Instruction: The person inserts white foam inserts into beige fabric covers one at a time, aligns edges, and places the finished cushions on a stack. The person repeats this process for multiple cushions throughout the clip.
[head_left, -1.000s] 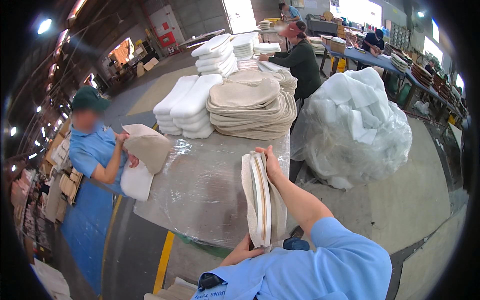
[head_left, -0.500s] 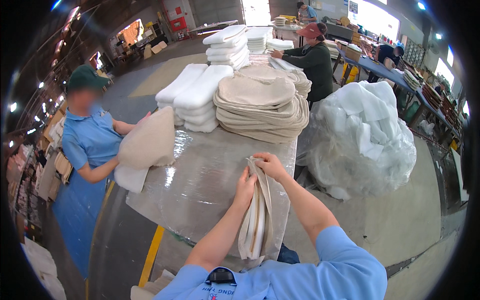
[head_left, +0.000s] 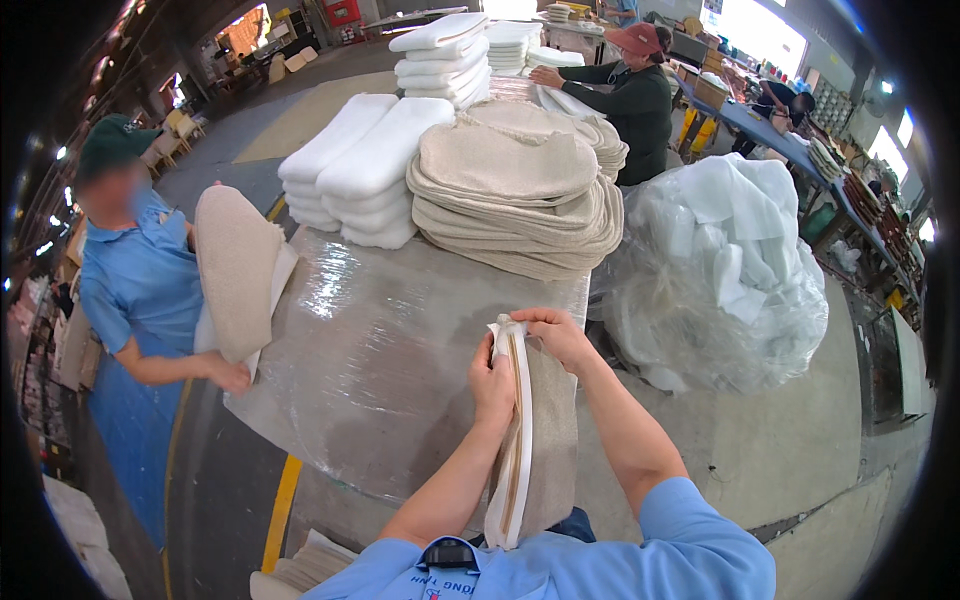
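Observation:
A beige fabric cushion cover (head_left: 550, 440) stands on its edge in front of me, its long opening facing up. White padding (head_left: 524, 420) shows along that opening beside a brown zipper-like strip (head_left: 510, 490). My left hand (head_left: 492, 388) is closed round the left side near the far end. With its fingers pinched, my right hand (head_left: 552, 335) grips the far end of the cover at the top corner. The cover's near end rests against my body.
Ahead on the plastic-covered table (head_left: 380, 350) are stacked beige covers (head_left: 510, 200) and folded white padding (head_left: 370, 170). A large plastic bag of white padding (head_left: 730, 270) stands right. At left, a co-worker (head_left: 140, 260) holds a beige cushion (head_left: 237, 270); another person (head_left: 640, 100) works across the table.
The cover has turned so its broad right side shows, and its white edge is more exposed. My right hand has shifted slightly right and nearer. The left co-worker has tipped the beige cushion upright.

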